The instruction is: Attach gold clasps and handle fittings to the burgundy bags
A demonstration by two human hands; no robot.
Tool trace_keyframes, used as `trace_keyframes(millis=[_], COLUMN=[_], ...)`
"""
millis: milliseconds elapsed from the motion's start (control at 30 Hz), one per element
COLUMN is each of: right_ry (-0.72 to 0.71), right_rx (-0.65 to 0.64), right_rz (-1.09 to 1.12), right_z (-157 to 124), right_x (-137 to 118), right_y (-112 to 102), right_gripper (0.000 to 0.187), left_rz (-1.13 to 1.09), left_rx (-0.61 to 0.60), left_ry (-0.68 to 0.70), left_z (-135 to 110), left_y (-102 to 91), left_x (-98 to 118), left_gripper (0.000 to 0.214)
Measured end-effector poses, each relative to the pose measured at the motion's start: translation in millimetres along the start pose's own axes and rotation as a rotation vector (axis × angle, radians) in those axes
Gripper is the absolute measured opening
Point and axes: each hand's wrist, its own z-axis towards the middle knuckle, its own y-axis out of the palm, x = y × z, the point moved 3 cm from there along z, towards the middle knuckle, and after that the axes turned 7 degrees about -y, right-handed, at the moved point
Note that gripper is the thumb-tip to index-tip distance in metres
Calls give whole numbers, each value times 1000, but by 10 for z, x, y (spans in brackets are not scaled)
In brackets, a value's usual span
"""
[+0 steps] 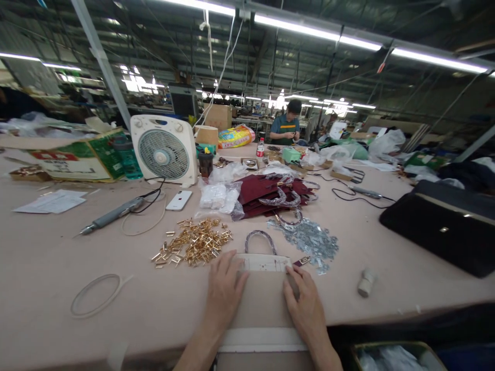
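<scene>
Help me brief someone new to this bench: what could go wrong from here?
The left hand lies close to the loose heap of small gold-coloured metal pieces; a sideways sweep might scatter them.

The loose spread of flat silver-coloured metal plates lies near the right hand; one might slip under the flat beige panel and mark it.

The grey pen-shaped tool with a black cable lies with its pointed tip exposed; a reach leftward could meet it.

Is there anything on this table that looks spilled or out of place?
Possibly: the gold fittings and silver plates lie in loose heaps straight on the table, with strays at the edges. That could look spilled, though the two kinds lie apart.
</scene>
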Motion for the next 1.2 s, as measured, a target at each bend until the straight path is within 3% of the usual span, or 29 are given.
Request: trace_keyframes(millis=[200, 433, 600, 700, 800, 867, 967, 1100, 1200], right_ry=[30, 99, 225, 306, 316, 252, 131, 66, 57], right_rx=[25, 171, 300, 362, 413, 374, 182, -82, -184], right_rz=[27, 218, 466, 581, 514, 366, 178, 79, 45], right_z=[-21, -63, -130, -113, -14, 88, 241, 366, 405], right_x=[-31, 35, 188, 320, 525, 681, 905, 1136, 1239], right_y=[-27, -138, -152, -212, -385, -526, -669, -713, -702], right_gripper=[45, 43, 44, 45, 41, 35, 30, 27, 23], left_rz=[-86, -158, -105, -30, 3, 15, 31, 75, 134], left_rx=[-200, -389, -422, -405, -401, -412, -447, -507, -531], left_ry=[153, 234, 247, 220, 195, 185, 183, 182, 200], left_z=[70, 197, 238, 244, 261, 286, 342, 417, 431], left_y=[139, 608, 891, 937, 937, 942, 957, 944, 886], left_x=[369, 698, 888, 950, 970, 963, 939, 919, 915], left_gripper=[34, 39, 36, 27, 24, 22, 19, 25, 30])
